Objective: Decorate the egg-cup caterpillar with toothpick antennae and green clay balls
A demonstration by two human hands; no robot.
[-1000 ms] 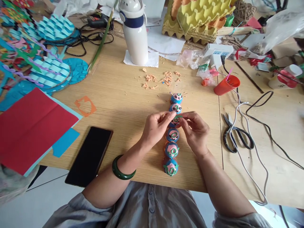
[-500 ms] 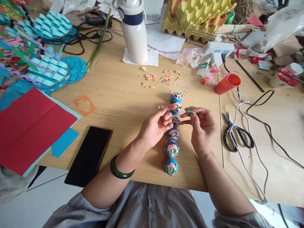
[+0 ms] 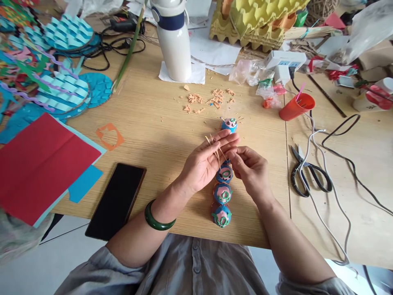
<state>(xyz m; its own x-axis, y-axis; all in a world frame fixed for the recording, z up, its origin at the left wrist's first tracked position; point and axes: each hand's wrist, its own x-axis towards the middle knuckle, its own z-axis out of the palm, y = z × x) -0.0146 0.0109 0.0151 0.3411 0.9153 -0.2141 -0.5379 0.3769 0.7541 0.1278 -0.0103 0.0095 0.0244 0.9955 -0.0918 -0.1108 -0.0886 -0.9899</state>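
Note:
My left hand [image 3: 204, 159] is palm up with its fingers stretched out, and its thumb presses several toothpicks [image 3: 216, 155] against the palm. My right hand [image 3: 253, 170] is closed in a pinch close by, at the end of one slanting toothpick. Whether green clay is also in that pinch is hidden. Under both hands runs a row of blue clay-covered balls with pink and green trim. The far ball [image 3: 229, 125] shows beyond my left fingers, and the nearest ball [image 3: 221, 216] lies toward the table edge. Balls in the middle of the row are covered by my hands.
Black-handled scissors [image 3: 310, 170] lie at right among cables, below a red cup [image 3: 296, 107]. A phone [image 3: 116, 200] and red paper [image 3: 46, 164] are at left. Behind the orange scraps [image 3: 215, 98] stand a white bottle [image 3: 174, 45] and yellow egg trays [image 3: 251, 24].
My right hand has moved left to meet my left hand, and its green clay piece no longer shows. My left fingers have uncurled, showing the toothpicks.

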